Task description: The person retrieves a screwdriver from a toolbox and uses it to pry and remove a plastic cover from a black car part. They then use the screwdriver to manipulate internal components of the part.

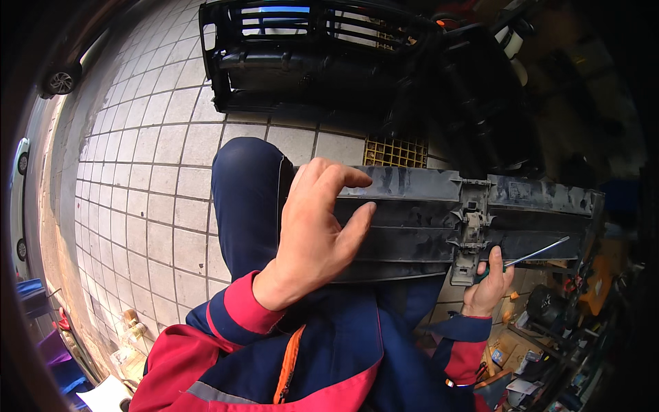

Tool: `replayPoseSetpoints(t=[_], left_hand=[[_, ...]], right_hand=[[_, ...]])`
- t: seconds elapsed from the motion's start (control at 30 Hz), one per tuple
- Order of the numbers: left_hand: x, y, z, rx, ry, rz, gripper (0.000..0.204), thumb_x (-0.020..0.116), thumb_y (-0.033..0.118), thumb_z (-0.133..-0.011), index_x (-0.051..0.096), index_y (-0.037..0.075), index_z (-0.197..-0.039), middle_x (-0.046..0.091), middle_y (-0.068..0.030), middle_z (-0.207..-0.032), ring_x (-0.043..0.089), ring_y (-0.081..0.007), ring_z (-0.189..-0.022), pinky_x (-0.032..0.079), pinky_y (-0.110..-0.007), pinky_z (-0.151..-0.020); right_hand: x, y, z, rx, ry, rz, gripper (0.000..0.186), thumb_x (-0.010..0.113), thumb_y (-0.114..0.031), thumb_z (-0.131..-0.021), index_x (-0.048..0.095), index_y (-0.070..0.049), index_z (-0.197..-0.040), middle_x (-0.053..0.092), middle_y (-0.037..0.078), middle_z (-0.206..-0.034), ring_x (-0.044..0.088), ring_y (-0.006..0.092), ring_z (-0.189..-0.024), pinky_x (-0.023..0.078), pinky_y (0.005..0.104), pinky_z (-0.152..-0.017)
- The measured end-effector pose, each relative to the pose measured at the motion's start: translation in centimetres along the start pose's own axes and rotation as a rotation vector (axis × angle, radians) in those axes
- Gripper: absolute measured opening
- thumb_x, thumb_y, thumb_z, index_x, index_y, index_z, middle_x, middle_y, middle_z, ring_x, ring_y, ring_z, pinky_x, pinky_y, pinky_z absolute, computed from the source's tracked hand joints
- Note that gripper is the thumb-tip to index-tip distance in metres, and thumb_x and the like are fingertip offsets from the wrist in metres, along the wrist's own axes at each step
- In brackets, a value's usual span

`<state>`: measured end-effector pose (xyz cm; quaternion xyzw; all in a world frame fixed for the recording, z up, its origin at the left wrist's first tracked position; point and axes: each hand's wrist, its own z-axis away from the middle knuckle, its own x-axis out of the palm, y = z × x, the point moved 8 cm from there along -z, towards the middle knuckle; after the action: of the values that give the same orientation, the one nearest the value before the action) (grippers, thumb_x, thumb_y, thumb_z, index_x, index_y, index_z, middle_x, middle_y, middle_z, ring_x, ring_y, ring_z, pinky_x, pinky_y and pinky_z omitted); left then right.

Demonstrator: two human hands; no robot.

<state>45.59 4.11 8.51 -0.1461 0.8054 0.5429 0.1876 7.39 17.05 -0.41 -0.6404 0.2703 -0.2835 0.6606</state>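
Across my lap lies a dusty dark plastic slatted panel (405,240), like a car's grille shutter, with a lighter grey bracket (470,230) down its middle. Over the panel's left end is my left hand (312,230), thumb and fingers apart in a curve, nothing between them. Whether its fingertips touch the panel, I cannot tell. My right hand (486,285) is closed round a screwdriver (539,252) at the panel's near edge, just right of the bracket. The bare metal shaft points right and away from me; the fingers mostly hide the dark handle.
Beyond my knees stands a large black plastic car frame (302,75) on the tiled floor (158,178). A yellow floor grate (395,150) lies between. Boxes, tools and loose parts (528,350) crowd the near right. Parked cars (62,79) line the left.
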Motion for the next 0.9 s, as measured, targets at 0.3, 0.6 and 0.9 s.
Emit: replayPoseSetpoints(t=[0.3,0.6,0.9], left_hand=[[7.6,13.6,4.0,0.363,-0.486,0.471,0.016,0.073,0.013,-0.093,0.059,0.006,-0.095,0.057,-0.0099,-0.087,0.06,-0.0297,-0.08,0.045,-0.041,-0.073],[-3.8,-6.1,1.6,-0.27,0.047,0.227,0.015,0.064,-0.002,-0.098,0.069,-0.005,-0.111,0.073,-0.0127,-0.093,0.071,-0.0159,-0.089,0.056,-0.029,-0.081],[5.2,-16.1,10.7,-0.787,-0.278,0.72,0.047,0.079,-0.001,-0.095,0.058,-0.006,-0.137,0.07,-0.0147,-0.125,0.07,-0.0176,-0.108,0.059,-0.033,-0.097]], right_hand=[[-1.1,-0.3,-1.4,0.049,0.107,-0.045,0.019,0.071,-0.017,-0.107,0.066,-0.01,-0.124,0.067,-0.003,-0.107,0.05,0.0052,-0.08,0.042,0.0229,-0.064],[-2.7,1.1,-3.8,0.02,0.01,-0.165,0.026,0.072,-0.019,-0.106,0.068,-0.009,-0.13,0.066,-0.004,-0.113,0.05,0.0044,-0.081,0.041,0.0219,-0.065],[-3.4,0.1,-3.1,-0.046,0.085,-0.088,0.031,0.074,-0.02,-0.105,0.067,-0.009,-0.133,0.068,-0.003,-0.116,0.054,0.0048,-0.087,0.04,0.0215,-0.063]])
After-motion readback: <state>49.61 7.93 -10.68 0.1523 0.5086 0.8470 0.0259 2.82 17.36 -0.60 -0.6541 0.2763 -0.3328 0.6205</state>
